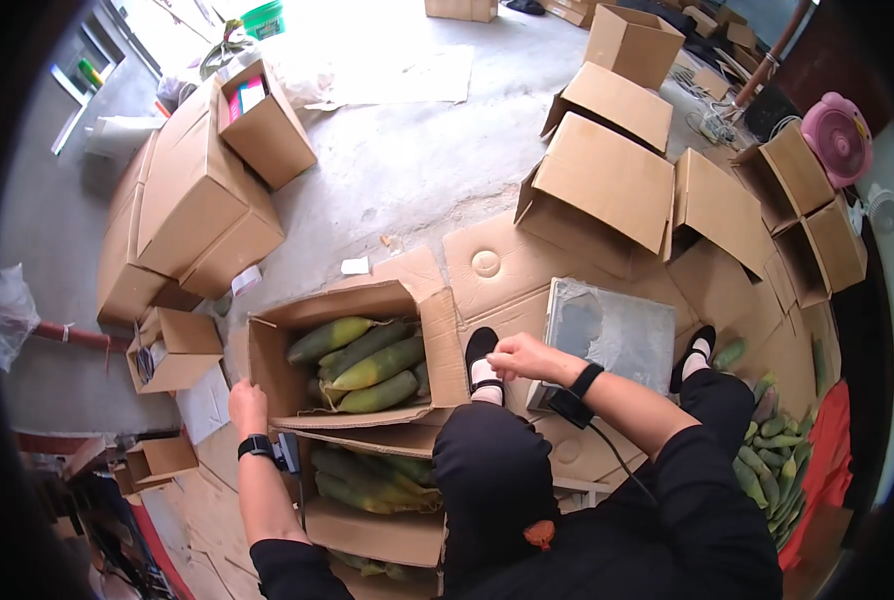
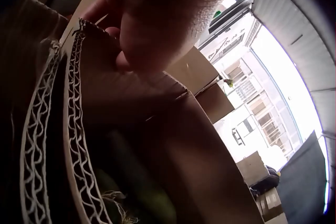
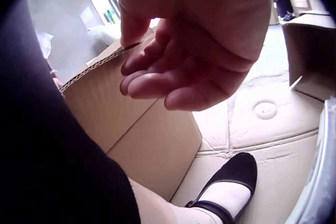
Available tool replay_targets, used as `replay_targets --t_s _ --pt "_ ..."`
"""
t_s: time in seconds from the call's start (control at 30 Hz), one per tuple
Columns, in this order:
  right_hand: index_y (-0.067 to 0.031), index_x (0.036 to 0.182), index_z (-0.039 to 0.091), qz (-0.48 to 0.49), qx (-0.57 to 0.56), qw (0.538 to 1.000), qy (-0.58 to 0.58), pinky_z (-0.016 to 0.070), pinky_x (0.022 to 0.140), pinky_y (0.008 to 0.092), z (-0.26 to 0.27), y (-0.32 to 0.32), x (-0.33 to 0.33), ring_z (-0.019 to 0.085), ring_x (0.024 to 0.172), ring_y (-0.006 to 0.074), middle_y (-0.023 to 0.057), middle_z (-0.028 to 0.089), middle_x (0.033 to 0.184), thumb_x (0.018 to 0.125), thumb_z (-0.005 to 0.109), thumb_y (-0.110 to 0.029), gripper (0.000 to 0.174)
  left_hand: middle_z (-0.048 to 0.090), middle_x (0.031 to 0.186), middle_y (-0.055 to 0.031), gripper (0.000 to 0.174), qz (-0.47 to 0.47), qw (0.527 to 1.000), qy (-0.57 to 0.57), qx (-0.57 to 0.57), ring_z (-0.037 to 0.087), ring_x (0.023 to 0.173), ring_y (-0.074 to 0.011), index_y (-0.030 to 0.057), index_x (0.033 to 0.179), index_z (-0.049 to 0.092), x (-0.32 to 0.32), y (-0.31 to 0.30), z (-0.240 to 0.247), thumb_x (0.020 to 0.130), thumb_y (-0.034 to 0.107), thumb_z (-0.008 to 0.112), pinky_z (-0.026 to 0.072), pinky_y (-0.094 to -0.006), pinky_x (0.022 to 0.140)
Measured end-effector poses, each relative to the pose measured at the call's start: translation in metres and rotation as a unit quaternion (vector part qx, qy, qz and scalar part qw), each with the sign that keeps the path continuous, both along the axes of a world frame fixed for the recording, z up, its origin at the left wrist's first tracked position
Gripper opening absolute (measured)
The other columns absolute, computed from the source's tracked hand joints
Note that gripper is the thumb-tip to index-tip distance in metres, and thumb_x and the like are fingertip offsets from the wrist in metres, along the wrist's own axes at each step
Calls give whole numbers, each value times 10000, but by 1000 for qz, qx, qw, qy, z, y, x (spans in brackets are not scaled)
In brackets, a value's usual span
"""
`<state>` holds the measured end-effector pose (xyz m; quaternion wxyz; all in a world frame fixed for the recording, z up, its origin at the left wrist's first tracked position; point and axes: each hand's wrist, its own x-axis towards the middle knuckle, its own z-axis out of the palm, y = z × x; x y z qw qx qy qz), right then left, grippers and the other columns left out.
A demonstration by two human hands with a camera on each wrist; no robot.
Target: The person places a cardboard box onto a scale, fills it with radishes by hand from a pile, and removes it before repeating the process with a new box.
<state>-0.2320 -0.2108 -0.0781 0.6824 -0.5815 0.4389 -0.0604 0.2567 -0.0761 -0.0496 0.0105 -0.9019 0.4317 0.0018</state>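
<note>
My left hand grips the wall of an open cardboard box at its near left corner. In the left wrist view its fingers curl over the top edge of the cardboard. Inside this box lie several long, green, gourd-like vegetables with yellowish patches. My right hand hovers above a black shoe, past the box's right side. Its fingers hang loosely bent with nothing in them, as the right wrist view shows.
Closer to me, a second open box holds more such vegetables. A grey flat-topped unit stands between my feet. Vegetables are heaped at the right beside a red cloth. Cardboard boxes stand ahead and left.
</note>
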Motion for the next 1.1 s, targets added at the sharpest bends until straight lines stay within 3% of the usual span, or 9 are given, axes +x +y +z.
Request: replay_targets --t_s 0.27,0.4,0.43,0.57,0.8,0.93,1.0,1.07,1.1 --pt "17 854 626 -36 -66 994 75 495 602 275 51 16 -105 609 633 140 79 652 743 844 560 -220 246 620 891 -252 196 38 996 -4 -77 582 876 -426 -24 866 628 -25 8 -3 844 127 505 470 -480 737" --pt "13 859 623 -70 -102 990 63 492 605 272 71 23 -150 606 640 138 72 647 747 839 567 -211 232 610 921 -265 233 39 996 7 -77 576 896 -435 -16 1036 569 -39 18 -6 865 86 449 468 -478 779" --pt "12 859 622 -79 -106 989 62 491 604 273 79 27 -157 605 645 138 73 646 755 841 569 -210 229 597 1004 -251 314 66 996 16 -49 574 947 -419 4 1148 517 -47 16 0 844 80 490 473 -469 810" --pt "10 866 617 -110 -103 987 50 481 588 267 87 43 -185 593 648 130 67 638 766 849 580 -195 209 510 1220 -199 464 145 989 26 -7 540 1080 -356 64 1226 509 -81 18 20 780 135 617 475 -446 874" --pt "1 890 619 -139 -66 987 39 487 609 275 74 63 -214 588 660 130 61 636 762 855 595 -202 208 398 1375 -95 517 176 972 56 144 427 1222 -303 167 1262 523 -135 2 40 774 308 620 375 -410 1013" --pt "-20 903 627 -93 -162 980 69 496 652 317 75 69 -230 621 696 195 99 657 777 831 604 -215 210 516 1286 -69 425 -29 987 150 52 417 1228 -274 152 1105 647 -163 -39 19 736 362 637 357 -392 1019" --pt "-11 948 622 -64 -211 971 92 490 638 276 81 73 -237 597 688 122 54 643 768 848 615 -182 198 581 1193 -80 381 -126 982 141 -6 444 1205 -250 139 1051 673 -208 -66 29 729 342 644 376 -389 994" --pt "-16 954 623 -55 -232 966 102 494 663 294 91 79 -241 624 724 165 82 661 799 841 613 -183 201 601 1151 -91 351 -247 951 178 -59 514 1125 -264 140 1043 677 -242 -100 30 743 317 637 415 -392 947" --pt "-42 918 627 -64 -219 969 97 498 682 347 95 82 -243 642 751 268 131 664 797 817 596 -230 217 610 1137 -108 359 -249 946 202 -47 547 1076 -260 116 1056 670 -267 -119 38 749 299 635 435 -381 918"
